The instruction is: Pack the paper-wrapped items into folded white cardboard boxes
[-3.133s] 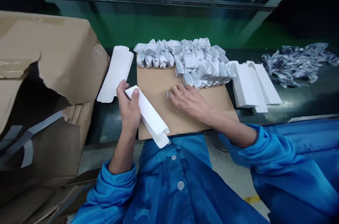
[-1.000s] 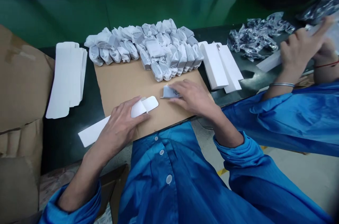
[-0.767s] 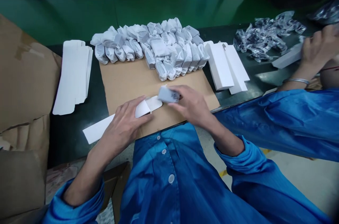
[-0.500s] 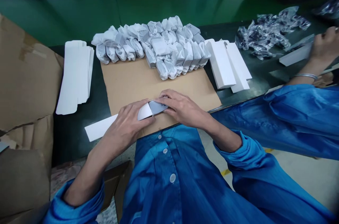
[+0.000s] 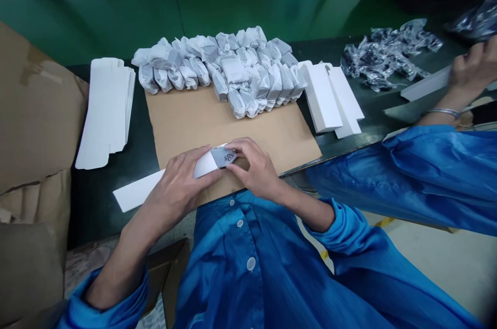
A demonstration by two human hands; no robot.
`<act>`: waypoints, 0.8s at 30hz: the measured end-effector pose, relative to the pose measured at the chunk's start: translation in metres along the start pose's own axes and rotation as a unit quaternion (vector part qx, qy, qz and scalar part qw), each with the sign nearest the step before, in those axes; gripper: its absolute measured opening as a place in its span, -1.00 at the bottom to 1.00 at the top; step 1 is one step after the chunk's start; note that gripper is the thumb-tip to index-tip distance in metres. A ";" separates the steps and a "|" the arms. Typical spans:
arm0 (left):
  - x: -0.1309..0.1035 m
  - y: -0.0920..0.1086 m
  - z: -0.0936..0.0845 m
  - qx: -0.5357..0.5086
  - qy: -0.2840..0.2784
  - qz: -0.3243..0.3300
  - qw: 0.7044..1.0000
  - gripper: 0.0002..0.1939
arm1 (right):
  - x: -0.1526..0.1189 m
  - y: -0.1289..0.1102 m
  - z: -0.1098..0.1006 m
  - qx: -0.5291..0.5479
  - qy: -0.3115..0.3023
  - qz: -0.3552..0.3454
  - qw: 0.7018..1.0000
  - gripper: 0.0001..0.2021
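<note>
As I view this from far off, 12 o'clock being the top edge, white carton (image 5: pixel 140 190): one, slim, held aslant; closed-looking end at the left hand's 8 o'clock, mouth at its 2 o'clock.
Left hand (image 5: pixel 182 173): wrapped over the carton's mouth-end half, fingers along the far side, thumb along the near side; closed as far as the carton allows.
Grey packet (image 5: pixel 224 157): one, black printed mark on the face I see; lies between the two hands, at the carton's mouth and at the right hand's 9 o'clock. Depth inside: I cannot tell.
Right hand (image 5: pixel 254 166): thumb and fingertips pinching the packet's outer end, parted only by its width.
Cardboard sheet (image 5: pixel 186 124): brown, flat, beneath the hands.
Wrapped packets (image 5: pixel 233 70): a pile in white wrapping, at 12 o'clock from the hands, on the sheet's far part.
Flat cartons (image 5: pixel 104 111): white stack, at 10 o'clock.
Formed cartons (image 5: pixel 322 101): white, side by side, at 2 o'clock, just beside the pile.
Clear plastic (image 5: pixel 388 54): crumpled heap, at 2 o'clock, farther out.
Large cardboard box (image 5: pixel 34 127): brown, at 9 o'clock.
Co-worker's hand (image 5: pixel 471 70): between 2 and 3 o'clock, well apart, banded wrist, partly out of frame.
</note>
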State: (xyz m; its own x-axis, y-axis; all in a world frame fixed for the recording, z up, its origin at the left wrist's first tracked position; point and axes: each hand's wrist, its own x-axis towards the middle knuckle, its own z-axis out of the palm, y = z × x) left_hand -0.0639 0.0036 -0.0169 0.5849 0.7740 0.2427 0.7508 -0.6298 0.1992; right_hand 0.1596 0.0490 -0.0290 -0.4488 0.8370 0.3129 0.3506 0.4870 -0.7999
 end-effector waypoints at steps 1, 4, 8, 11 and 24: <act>-0.001 0.001 0.000 0.012 0.009 -0.001 1.000 -0.54 | 0.003 0.000 0.000 0.021 0.007 0.017 1.000 -0.65; -0.002 0.005 0.002 0.051 0.036 -0.011 0.998 -0.57 | 0.011 -0.001 -0.001 0.073 0.001 0.035 0.997 -0.56; -0.001 0.011 0.009 0.052 0.055 -0.012 0.997 -0.59 | 0.017 0.000 -0.002 0.064 -0.016 0.046 0.997 -0.48; -0.001 0.012 0.014 0.056 0.087 -0.046 0.994 -0.52 | 0.017 0.002 0.002 0.066 -0.006 0.064 0.996 -0.48; -0.004 0.015 0.019 0.105 0.137 -0.052 0.984 -0.30 | 0.027 -0.008 0.020 0.200 0.011 0.160 0.967 -0.51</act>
State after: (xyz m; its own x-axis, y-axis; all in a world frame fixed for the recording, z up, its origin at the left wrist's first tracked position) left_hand -0.0491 -0.0076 -0.0326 0.4184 0.7682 0.4845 0.8659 -0.4984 0.0423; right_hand 0.1278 0.0628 -0.0241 -0.3507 0.9362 0.0241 0.1212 0.0709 -0.9901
